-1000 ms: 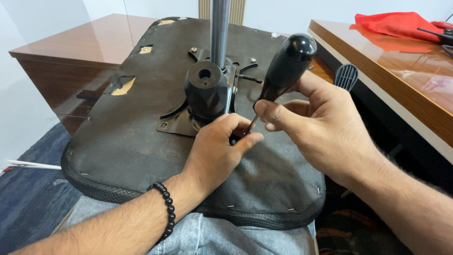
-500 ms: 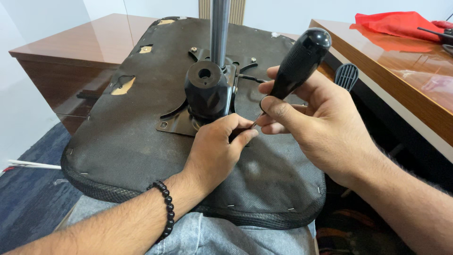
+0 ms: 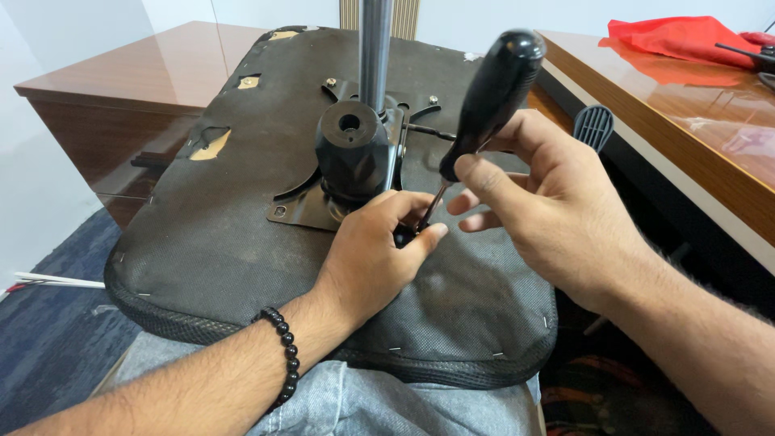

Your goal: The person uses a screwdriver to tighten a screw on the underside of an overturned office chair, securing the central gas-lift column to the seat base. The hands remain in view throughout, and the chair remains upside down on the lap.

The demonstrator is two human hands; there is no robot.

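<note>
Our right hand (image 3: 557,218) grasping the screwdriver (image 3: 484,105), left hand (image 3: 375,250) fingers seemingly pinching its tip, on the upturned chair seat (image 3: 210,242)

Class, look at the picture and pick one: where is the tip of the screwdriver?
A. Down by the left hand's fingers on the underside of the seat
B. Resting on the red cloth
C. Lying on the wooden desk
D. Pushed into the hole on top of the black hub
A: the right hand holds the screwdriver tilted, its shaft running down to the left hand fingertips on the seat.
</note>
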